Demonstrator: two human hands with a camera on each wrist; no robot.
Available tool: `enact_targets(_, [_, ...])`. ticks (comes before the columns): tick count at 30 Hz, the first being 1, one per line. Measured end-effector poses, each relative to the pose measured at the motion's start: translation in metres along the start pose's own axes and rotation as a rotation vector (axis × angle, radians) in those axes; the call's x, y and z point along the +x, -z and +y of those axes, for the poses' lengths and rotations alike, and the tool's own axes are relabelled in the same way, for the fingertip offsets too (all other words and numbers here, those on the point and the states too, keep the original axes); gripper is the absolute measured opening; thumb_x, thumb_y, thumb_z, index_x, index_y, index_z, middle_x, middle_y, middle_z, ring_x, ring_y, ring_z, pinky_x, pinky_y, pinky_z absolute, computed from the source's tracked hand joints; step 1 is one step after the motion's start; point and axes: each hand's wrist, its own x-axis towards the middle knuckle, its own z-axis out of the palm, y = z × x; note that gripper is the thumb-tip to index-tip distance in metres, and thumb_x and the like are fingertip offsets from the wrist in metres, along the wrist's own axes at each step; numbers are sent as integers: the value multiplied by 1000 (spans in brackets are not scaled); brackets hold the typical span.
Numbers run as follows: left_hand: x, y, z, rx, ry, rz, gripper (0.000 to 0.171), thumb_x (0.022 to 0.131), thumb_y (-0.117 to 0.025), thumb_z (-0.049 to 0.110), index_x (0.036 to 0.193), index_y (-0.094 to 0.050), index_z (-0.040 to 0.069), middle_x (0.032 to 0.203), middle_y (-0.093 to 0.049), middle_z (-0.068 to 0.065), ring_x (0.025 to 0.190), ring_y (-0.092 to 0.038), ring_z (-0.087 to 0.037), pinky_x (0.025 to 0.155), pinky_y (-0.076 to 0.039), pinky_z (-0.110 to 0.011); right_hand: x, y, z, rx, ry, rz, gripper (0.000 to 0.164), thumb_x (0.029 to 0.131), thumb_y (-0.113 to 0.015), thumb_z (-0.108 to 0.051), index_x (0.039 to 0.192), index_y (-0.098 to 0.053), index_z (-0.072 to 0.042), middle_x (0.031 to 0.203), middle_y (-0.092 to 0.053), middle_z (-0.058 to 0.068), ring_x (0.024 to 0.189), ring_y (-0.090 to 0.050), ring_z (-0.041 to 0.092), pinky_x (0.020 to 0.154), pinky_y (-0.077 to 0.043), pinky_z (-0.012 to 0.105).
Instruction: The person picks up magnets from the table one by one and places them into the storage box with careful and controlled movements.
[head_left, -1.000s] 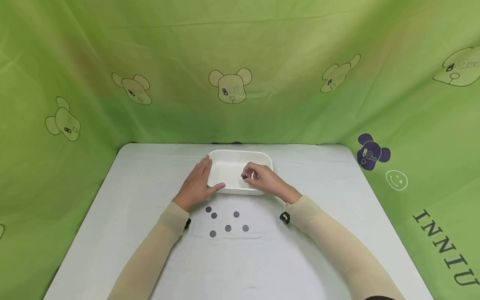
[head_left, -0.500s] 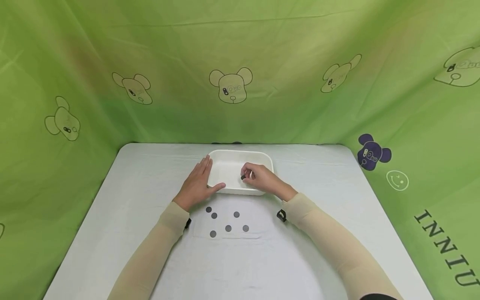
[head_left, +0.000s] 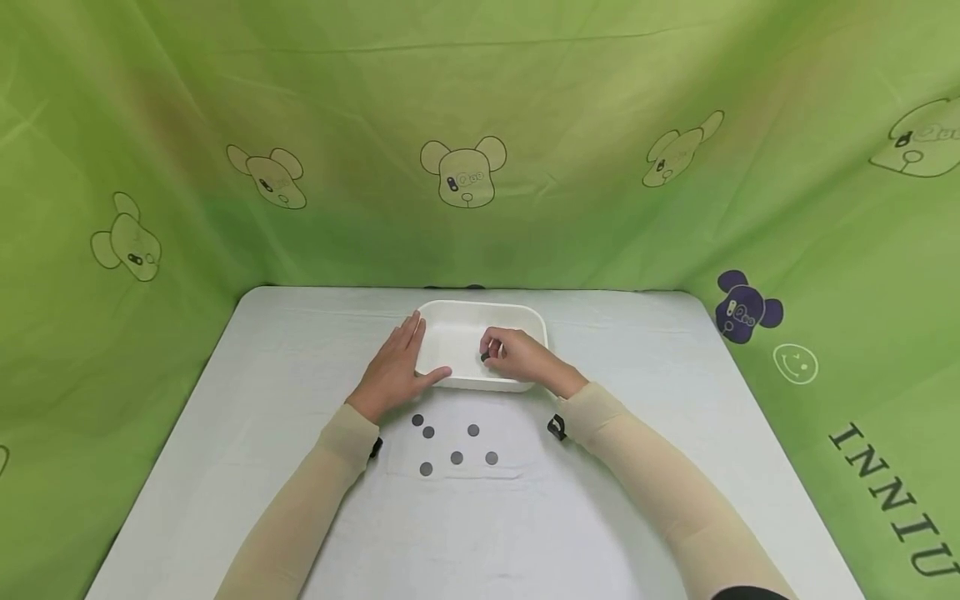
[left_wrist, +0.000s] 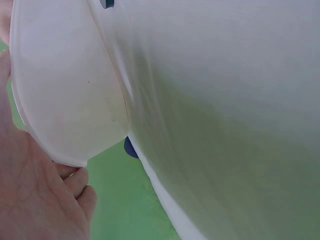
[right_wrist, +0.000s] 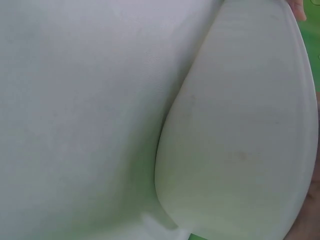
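Note:
A white plastic basin with rounded corners stands toward the back of the table. My left hand rests along its left end, fingers straight by the rim and thumb spread over the front corner. In the left wrist view the palm lies against the basin's wall. Over the basin's right half, my right hand pinches a small dark piece between thumb and fingertips. Just in front of the basin, several flat dark grey discs lie scattered. The basin's outer wall hides the pinched piece in the right wrist view.
A white cloth covers the table. Green printed curtains stand behind it and at both sides. A black wrist device sticks out from the right sleeve; another shows at the left sleeve.
My right hand and forearm have shifted slightly left inside the basin, with the dark piece still pinched. The left hand, the basin and the discs on the table have stayed put.

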Motion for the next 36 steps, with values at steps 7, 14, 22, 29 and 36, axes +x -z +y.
enact_targets(7, [0,0,0,11,4,-4,108,102,-54,72,171,-12,0,181,-2,-11,167,-4,-27,136,-7,-40,2,-2,0,-13,-27,-20,16,92,-75,2,102,-67,-8,88,-68,4,77,-60,15,73,-52,30])
enact_targets(14, [0,0,0,6,0,-3,108,102,-56,71,171,-12,0,181,-3,-12,167,-5,-29,136,-7,-40,2,-2,-1,-8,-43,-36,16,91,-78,1,102,-68,-7,88,-67,4,77,-60,15,72,-51,30])
enact_targets(22, [-1,-1,0,9,1,-1,109,102,-55,72,171,-12,0,181,-3,-12,167,-6,-30,136,-8,-41,3,-3,-1,-22,-68,-50,15,92,-78,-1,101,-68,-8,88,-67,4,76,-61,15,71,-51,30])
enact_targets(29, [-1,0,0,14,0,1,109,102,-55,72,171,-12,0,181,-3,-12,167,-9,-32,136,-8,-41,4,-5,1,-41,-78,-55,14,93,-78,-3,102,-68,-9,88,-67,3,77,-61,15,72,-52,30])
enact_targets(36, [-1,1,1,19,7,-13,108,103,-54,71,171,-11,0,181,-3,-13,167,-5,-30,136,-6,-40,2,-4,-1,-69,-105,-56,12,94,-77,-7,102,-68,-10,89,-67,2,76,-58,15,71,-50,31])
